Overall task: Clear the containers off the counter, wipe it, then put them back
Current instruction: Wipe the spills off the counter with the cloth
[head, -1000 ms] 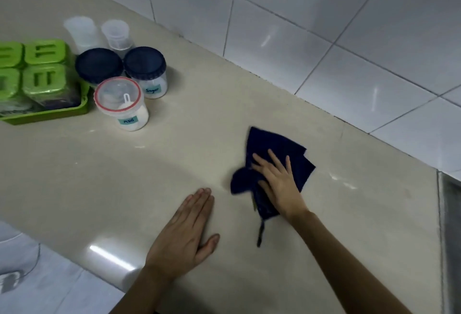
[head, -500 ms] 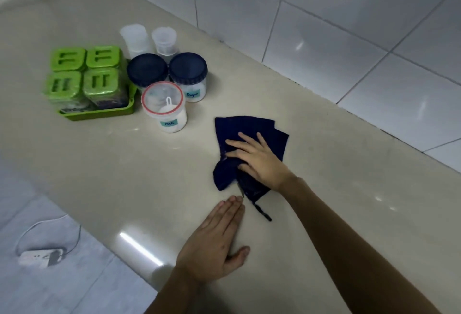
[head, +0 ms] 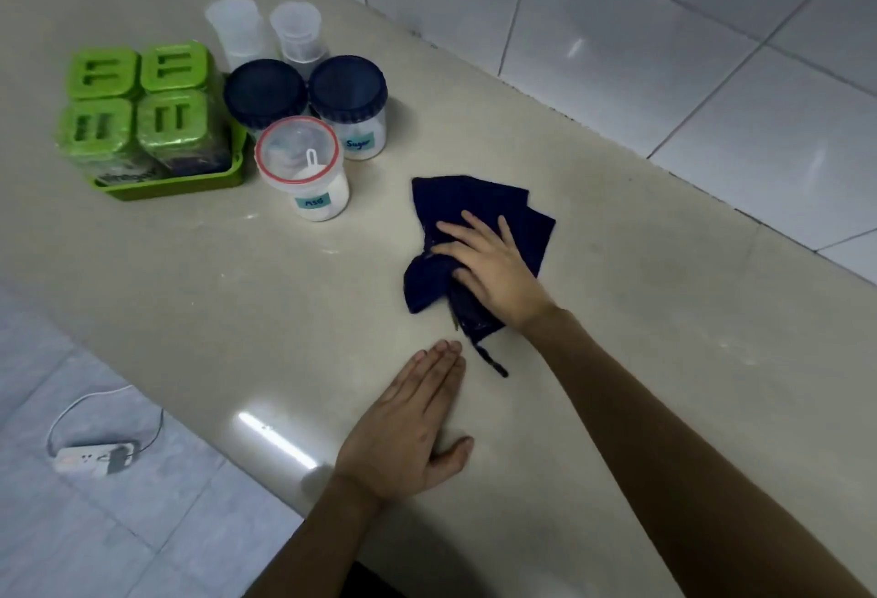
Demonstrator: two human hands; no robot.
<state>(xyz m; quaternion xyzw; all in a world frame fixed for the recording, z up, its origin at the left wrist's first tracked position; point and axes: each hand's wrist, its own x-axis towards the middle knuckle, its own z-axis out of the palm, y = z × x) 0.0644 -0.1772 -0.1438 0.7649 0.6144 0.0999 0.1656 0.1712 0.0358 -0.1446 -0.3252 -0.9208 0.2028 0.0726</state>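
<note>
A dark blue cloth lies crumpled on the beige counter. My right hand presses flat on it, fingers spread. My left hand rests palm down on the counter near the front edge, holding nothing. To the left stands a red-rimmed jar labelled MSG, and behind it two blue-lidded jars, one unlabelled and one labelled Sugar. Two clear cups stand further back. A green tray holds several green-lidded boxes.
White wall tiles run along the back of the counter. Below the counter's front edge, on the grey floor, lies a white power strip with a cable.
My right hand has slid the cloth left along the counter, closer to the jars. My left hand stayed flat on the counter. The view shifted left.
</note>
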